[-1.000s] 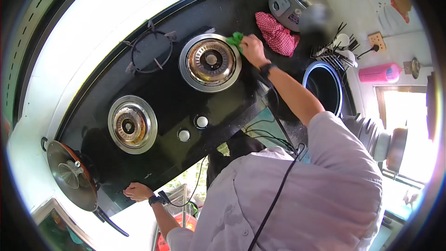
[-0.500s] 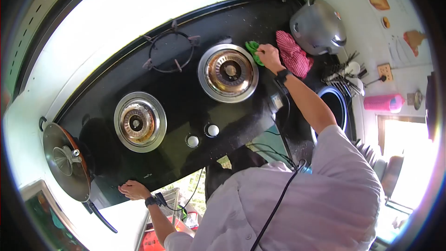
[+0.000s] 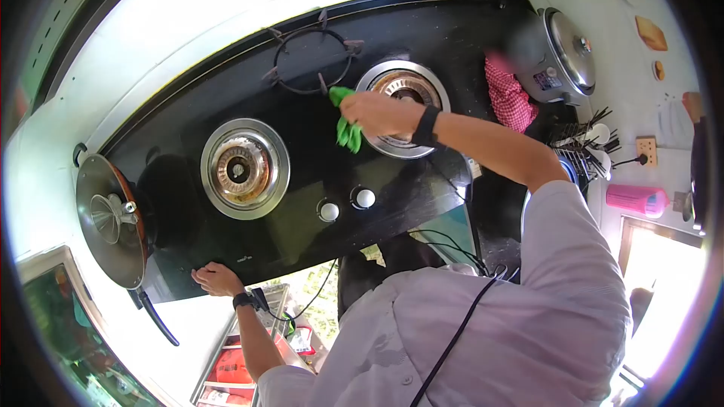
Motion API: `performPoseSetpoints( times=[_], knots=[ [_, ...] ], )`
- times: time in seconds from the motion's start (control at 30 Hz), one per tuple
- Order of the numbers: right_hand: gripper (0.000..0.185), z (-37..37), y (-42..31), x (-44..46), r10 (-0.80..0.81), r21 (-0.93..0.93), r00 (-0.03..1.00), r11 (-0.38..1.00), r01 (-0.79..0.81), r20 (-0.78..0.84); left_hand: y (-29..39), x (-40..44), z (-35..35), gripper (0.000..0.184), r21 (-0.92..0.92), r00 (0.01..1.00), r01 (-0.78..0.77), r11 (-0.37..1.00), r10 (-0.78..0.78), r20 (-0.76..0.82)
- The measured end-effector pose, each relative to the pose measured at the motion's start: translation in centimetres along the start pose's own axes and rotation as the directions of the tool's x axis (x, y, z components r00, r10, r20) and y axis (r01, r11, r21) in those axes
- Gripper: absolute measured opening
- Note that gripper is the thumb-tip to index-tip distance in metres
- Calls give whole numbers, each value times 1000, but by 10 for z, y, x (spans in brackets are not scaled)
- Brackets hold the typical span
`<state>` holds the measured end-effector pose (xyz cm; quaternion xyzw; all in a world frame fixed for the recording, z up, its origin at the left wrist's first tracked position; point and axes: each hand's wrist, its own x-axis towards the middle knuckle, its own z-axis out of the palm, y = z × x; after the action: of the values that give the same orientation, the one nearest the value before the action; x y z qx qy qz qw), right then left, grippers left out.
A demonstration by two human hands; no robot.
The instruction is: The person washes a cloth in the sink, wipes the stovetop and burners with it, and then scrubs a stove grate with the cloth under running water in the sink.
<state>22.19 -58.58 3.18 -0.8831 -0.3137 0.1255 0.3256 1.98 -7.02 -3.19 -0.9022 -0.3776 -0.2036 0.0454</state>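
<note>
Far left: note wok tilted up on its side, with wire strainer across its inside and handle pointing down toward front
Next: see left hand at front edge of black cooktop, fingers loosely curled, dark band on wrist; can't tell if gripping anything or only resting there
Further in: left burner, round, silver outer plate, brownish staining around middle, bare of any pan support
Above and right of it, near back edge: dark pan support ring with upright prongs, lying apart from both burners
Toward front: two white knobs, side by side
Around middle: green cloth, bunched, lying between both burners, upper end just beside pan support ring, lower end hanging past fingers; can't tell if touching cooktop
Right hand: closed narrow around green cloth, back of hand up, dark band on wrist, forearm crossing over right burner and partly hiding it
Right of that: red-and-white checked cloth, crumpled, just beside silver rice cooker with lid down
Farther right: dish rack with white cups, then pink container and wall socket with black plug in
</note>
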Motion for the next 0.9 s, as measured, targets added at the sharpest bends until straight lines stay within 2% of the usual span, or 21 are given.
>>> performPoseSetpoints(
  times=[0.03,0.07,0.1,0.17,0.2,0.27,0.3,0.37,0.4,0.43,0.5,0.57,0.6,0.63,0.7,0.73,0.8,0.9],
  knots=[
    [7,-2,10,-5,-97,-251,995,964,91,-9,1,-6,-4,26,-7,1000,9,1000,-9,3],
    [9,-6,22,-9,-195,-484,981,857,177,12,-4,-13,-12,25,-5,997,57,998,-57,58],
    [12,-50,13,-2,283,-666,946,676,-314,-159,-4,-8,-1,23,-51,996,-66,997,63,-65],
    [13,-43,28,4,388,-560,880,680,-473,-273,-2,-8,-3,22,-53,1000,-9,999,9,8],
    [13,-36,20,5,385,-566,884,680,-466,-265,-2,-8,-6,22,-51,1000,0,999,0,13],
    [12,-22,-3,6,259,-683,951,664,-304,-171,3,-9,-10,20,-82,1000,2,997,-1,18],
    [12,-20,-5,4,258,-690,951,658,-302,-170,6,-8,-13,20,-89,1000,7,996,-5,22],
    [14,-19,-6,-1,184,-680,978,705,-202,-100,9,-8,-19,24,-65,998,21,998,-17,63],
    [14,-31,-7,6,300,-679,949,676,-285,-100,7,-9,-16,24,-68,998,26,997,-22,64],
    [14,-34,1,11,295,-682,950,675,-281,-100,4,-8,-10,21,-68,998,19,998,-16,57],
    [14,-32,5,17,378,-610,870,622,-492,-316,-3,-8,-9,19,-56,999,19,998,-16,52],
    [14,-15,-7,14,366,-606,876,633,-482,-315,2,-9,-11,19,-66,999,5,998,-3,44],
    [14,-6,-19,9,366,-661,907,631,-405,-207,8,-8,-22,19,-49,991,37,998,-30,131],
    [14,2,-32,0,368,-704,924,630,-328,-101,6,-10,-21,19,-53,991,34,998,-26,134],
    [12,15,-61,-34,167,-734,985,665,-141,-37,4,-10,-13,18,-98,1000,6,995,-4,21],
    [12,18,-69,-58,173,-734,984,662,-153,-49,2,-5,-10,18,-106,1000,-4,994,6,17],
    [11,15,-76,-101,91,-658,995,752,-38,46,1,-8,-11,19,-90,999,4,996,1,45],
    [13,10,-71,-109,127,-626,990,778,-59,64,10,-7,-26,19,-61,986,57,996,-47,158]
  ],
)
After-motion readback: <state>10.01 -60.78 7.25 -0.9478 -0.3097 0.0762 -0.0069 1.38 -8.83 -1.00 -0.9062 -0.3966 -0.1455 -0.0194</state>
